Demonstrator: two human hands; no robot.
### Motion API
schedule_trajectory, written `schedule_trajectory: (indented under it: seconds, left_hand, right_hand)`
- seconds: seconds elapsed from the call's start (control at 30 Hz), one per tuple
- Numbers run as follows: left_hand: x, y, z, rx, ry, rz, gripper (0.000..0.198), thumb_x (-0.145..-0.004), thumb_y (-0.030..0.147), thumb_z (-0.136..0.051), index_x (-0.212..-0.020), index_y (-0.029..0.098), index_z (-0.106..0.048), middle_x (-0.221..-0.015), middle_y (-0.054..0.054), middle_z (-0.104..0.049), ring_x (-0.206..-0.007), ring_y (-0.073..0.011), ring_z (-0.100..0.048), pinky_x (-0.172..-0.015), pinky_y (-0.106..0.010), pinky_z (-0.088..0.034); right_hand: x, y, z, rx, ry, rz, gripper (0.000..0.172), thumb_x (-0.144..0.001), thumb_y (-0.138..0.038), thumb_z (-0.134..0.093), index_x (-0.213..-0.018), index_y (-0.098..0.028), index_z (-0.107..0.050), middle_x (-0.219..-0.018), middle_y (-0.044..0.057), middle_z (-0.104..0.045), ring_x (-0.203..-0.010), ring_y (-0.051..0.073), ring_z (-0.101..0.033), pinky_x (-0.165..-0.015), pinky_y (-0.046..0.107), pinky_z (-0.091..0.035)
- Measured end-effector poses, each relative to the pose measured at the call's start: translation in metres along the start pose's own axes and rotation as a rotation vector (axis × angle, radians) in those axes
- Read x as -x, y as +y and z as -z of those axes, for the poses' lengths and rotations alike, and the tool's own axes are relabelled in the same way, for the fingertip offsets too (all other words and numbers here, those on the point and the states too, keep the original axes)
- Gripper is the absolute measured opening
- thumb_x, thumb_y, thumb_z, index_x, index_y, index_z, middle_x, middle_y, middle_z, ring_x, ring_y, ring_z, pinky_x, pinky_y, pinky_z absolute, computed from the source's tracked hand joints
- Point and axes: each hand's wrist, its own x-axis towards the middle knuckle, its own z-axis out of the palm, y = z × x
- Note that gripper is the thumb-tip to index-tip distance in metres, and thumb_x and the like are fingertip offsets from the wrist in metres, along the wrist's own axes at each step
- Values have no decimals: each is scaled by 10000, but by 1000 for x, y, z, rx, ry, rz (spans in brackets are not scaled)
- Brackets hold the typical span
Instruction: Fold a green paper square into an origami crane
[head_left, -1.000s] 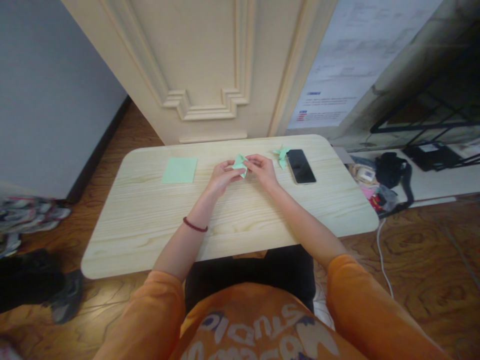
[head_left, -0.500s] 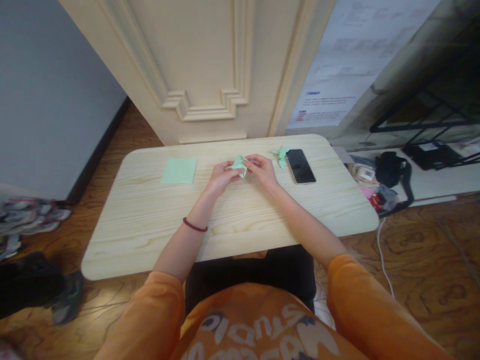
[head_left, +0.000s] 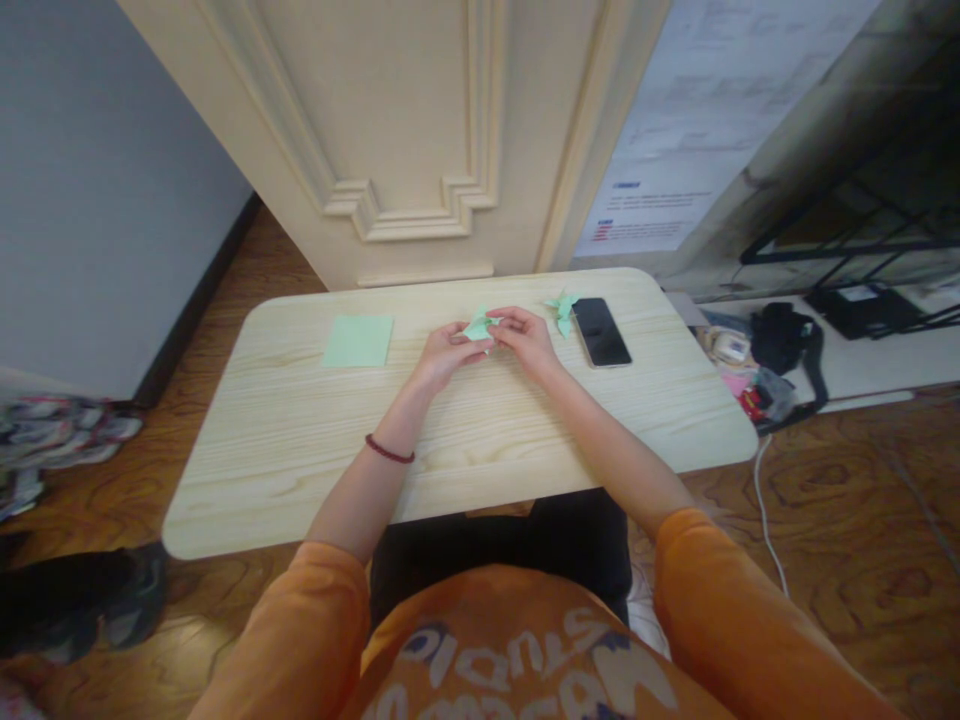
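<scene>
Between my two hands is a partly folded piece of green paper (head_left: pixel 478 326), held just above the table. My left hand (head_left: pixel 448 355) grips its left and near side, thumb on top. On the other side, my right hand (head_left: pixel 525 340) pinches the right part of the paper with thumb and fingertips. My fingers cover some of the folds. To the right lies a folded green paper figure (head_left: pixel 562 311), touching or nearly touching a dark-screened phone (head_left: pixel 602 332). Over on the left lies a flat square of green paper (head_left: pixel 358 341).
The pale wooden table (head_left: pixel 300 440) has rounded corners and stands against a cream panelled door (head_left: pixel 405 120). A white cable (head_left: pixel 763 520) runs down at the right. Another person's leg and shoe (head_left: pixel 135 595) show at the lower left.
My fingers have shifted on the green paper, and its visible shape looks flatter, its lower point now mostly covered. The other person's leg at the lower left has moved.
</scene>
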Motion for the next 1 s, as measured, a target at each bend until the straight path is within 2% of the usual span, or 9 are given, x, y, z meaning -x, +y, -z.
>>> schedule_trajectory:
  seconds: [0.23, 0.5, 0.8, 1.0]
  left_hand:
    - [0, 1, 2, -15, -24, 31, 491, -439, 160, -896, -861, 113, -649, -706, -24, -713, -656, -121, -650, -719, -265, -523]
    - [-3, -1, 5, -7, -53, 41, 383, -463, 131, -870, -795, 116, -681, -726, -30, -719, -694, -139, -664, -775, -295, -544]
    - [-4, -3, 7, -9, -76, 39, 439, -413, 130, -881, -799, 125, -674, -703, -15, -717, -655, -123, -647, -747, -278, -523]
    - [-1, -1, 8, -5, -121, 30, 528, -366, 104, -884, -848, 132, -669, -720, -3, -729, -686, -126, -657, -782, -282, -510]
  right_hand:
    - [1, -2, 0, 18, 18, -27, 337, -550, -328, -798, -831, -182, -683, -511, -72, -531, -492, 79, -445, -534, 245, -350]
    - [0, -3, 0, 6, 24, -58, 387, -509, -361, -819, -826, -181, -688, -512, -70, -549, -484, 76, -438, -515, 239, -345]
    - [-2, 3, 3, -21, 14, -72, 368, -523, -326, -812, -838, -175, -697, -514, -69, -529, -485, 73, -438, -507, 234, -328]
    - [-2, 3, 4, -25, 20, -74, 376, -526, -337, -813, -845, -174, -701, -530, -64, -538, -487, 69, -437, -503, 230, -324]
